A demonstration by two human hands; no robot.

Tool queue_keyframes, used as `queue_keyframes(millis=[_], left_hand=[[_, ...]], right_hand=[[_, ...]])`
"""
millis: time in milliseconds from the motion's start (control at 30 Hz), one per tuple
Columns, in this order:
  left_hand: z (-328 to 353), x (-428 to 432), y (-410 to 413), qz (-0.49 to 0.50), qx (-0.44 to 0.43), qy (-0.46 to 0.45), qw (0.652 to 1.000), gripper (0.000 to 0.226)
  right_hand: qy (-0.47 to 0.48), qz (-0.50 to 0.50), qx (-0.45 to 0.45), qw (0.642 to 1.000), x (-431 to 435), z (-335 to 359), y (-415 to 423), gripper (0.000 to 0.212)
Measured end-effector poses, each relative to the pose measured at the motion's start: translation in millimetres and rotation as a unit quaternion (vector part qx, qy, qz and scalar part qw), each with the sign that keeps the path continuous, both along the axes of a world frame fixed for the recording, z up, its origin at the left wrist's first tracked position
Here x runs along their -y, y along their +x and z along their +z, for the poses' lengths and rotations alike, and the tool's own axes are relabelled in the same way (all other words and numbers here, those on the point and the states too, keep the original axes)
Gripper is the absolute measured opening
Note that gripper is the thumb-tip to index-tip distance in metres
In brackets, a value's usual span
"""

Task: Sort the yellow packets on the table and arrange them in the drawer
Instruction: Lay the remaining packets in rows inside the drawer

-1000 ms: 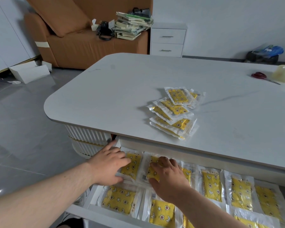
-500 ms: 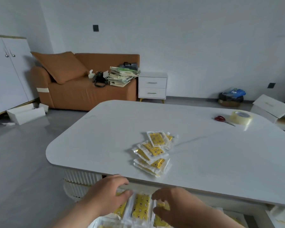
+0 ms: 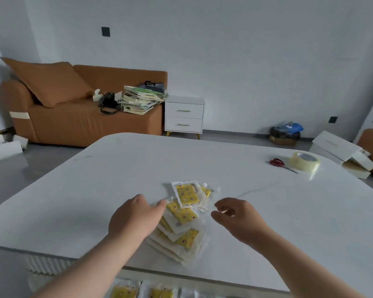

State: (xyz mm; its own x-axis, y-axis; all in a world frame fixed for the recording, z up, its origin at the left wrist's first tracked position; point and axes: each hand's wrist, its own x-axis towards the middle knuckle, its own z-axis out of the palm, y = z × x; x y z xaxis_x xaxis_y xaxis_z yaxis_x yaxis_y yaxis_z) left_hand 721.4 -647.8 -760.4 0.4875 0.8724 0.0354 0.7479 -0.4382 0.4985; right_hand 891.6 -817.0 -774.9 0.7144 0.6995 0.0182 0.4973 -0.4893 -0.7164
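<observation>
Across the middle of the view spreads a white table (image 3: 116,179) with rounded corners and a smooth, faintly veined top. Beyond the table's far left edge stands a tan fabric sofa (image 3: 73,125) bearing a slanted cushion (image 3: 50,82) and a ragged stack of books (image 3: 142,100). A white two-drawer nightstand (image 3: 184,117) with thin metal handles sits behind the table's far edge.

Near the table's front edge lie the yellow packets (image 3: 181,220), a fanned, overlapping pile of clear crinkled sleeves around yellow pads printed with small dark rings; the print is too blurred to read. Below that front edge a row of packets (image 3: 125,292) lies side by side.

At the pile's left side the left hand (image 3: 134,218) rests knuckles up, thumb tip touching a packet's edge; its fingers are hidden, so a grasp cannot be told. Just right of the pile hovers the right hand (image 3: 239,218), fingers loosely curled, thumb and forefinger apart, holding nothing.

Toward the table's far right corner sit a roll of clear tape (image 3: 304,161) and red-handled scissors (image 3: 278,162), touching or nearly so.
</observation>
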Motion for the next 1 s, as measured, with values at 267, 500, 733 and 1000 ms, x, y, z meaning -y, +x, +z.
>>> queue_keyframes(millis=[267, 500, 733, 1000], left_hand=[[-35.6, -9.0, 59.2, -0.017, -0.170, 0.003, 0.985, 0.096], [-27.4, -31.8, 62.8, -0.015, -0.161, -0.060, 0.985, 0.075], [-23.4, -47.1, 61.3, -0.019, -0.134, -0.063, 0.989, 0.031], [-25.7, -54.4, 49.2, 0.015, -0.052, -0.049, 0.997, 0.006]], right_hand=[[-0.107, -0.107, 0.016, 0.988, -100.4, -10.4, 47.6, 0.076], [-0.232, -0.123, 0.047, 0.964, -130.3, -19.0, 51.4, 0.076], [-0.183, -0.125, -0.066, 0.973, -125.1, -7.4, 61.2, 0.048], [-0.179, -0.142, -0.106, 0.968, -113.3, -8.9, 67.0, 0.042]])
